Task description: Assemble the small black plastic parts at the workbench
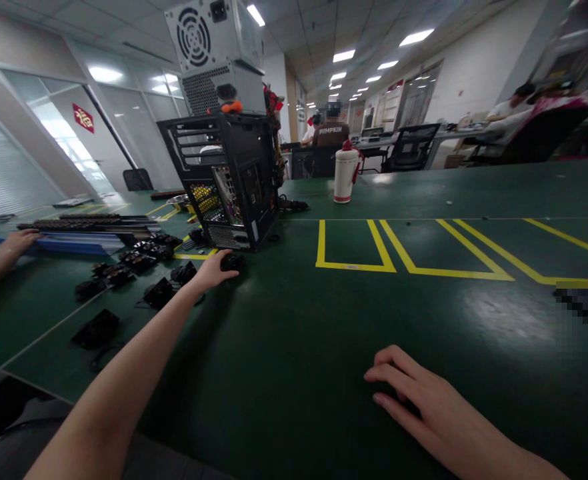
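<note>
My left hand (217, 268) reaches far forward over the green table (294, 333) and closes on a small black part (234, 261) lying just in front of the open black computer case (229, 180). Two grey power supply boxes (219, 57) are stacked on top of that case. My right hand (414, 397) rests flat near the table's front edge, fingers stretched out and slightly apart, holding nothing. Several small black fan-like parts (139, 267) lie scattered to the left of my left hand.
A white bottle with a red cap (345, 175) stands behind the case. Yellow tape lines (404, 250) mark boxes on the table. Another person's hand (17, 243) rests at the far left by long black and blue strips (84, 230). People sit at desks behind.
</note>
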The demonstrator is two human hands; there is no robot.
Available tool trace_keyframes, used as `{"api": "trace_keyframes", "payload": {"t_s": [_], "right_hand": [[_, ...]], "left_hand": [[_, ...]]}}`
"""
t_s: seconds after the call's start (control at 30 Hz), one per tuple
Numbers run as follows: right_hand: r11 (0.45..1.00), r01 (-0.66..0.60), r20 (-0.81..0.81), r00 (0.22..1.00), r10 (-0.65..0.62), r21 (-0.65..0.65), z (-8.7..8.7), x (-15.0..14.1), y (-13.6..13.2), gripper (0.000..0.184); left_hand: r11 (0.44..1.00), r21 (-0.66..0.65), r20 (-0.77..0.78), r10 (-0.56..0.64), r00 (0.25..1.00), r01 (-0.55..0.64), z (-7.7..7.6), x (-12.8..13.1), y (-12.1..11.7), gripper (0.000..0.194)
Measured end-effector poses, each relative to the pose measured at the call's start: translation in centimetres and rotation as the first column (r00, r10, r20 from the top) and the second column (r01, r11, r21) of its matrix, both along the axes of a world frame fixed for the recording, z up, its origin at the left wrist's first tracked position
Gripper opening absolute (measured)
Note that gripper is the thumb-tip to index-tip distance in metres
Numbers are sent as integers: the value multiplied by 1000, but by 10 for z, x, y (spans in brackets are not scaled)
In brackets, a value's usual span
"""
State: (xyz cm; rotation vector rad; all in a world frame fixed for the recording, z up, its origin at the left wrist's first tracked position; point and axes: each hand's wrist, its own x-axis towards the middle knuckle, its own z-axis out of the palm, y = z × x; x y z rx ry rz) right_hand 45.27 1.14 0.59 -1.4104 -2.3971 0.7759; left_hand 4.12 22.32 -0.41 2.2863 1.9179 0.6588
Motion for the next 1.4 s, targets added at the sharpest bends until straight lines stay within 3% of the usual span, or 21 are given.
{"api": "trace_keyframes", "payload": {"t_s": [0.27,0.47,0.6,0.83,1.03,1.13,1.27,1.4], "right_hand": [[999,1,-22,1000,0,44,4,-1,-1,23],[1000,-6,-22,1000,6,31,4,-3,-1,22],[1000,-4,-17,1000,4,12,3,-1,-2,23],[1000,1,-26,1000,-1,5,4,0,-3,23],[1000,7,-48,999,-8,-24,11,0,-3,23],[999,4,-47,999,-5,-41,13,1,-4,24],[999,16,-26,1000,-17,-38,17,-5,1,24],[996,-55,-19,998,54,-63,27,-42,31,32]], "left_hand": [[986,-50,178,-148,973,159,4,1,-1,55],[995,-24,280,-87,956,97,1,10,1,47],[993,12,276,-116,954,117,-2,16,3,47],[993,72,34,89,995,-91,-6,27,5,48],[968,123,-34,226,973,-221,-6,35,2,52],[958,55,-56,286,957,-283,-1,38,1,56],[947,-113,18,306,952,-302,6,37,-2,57],[949,-162,219,300,928,-269,5,36,-8,45]]}}
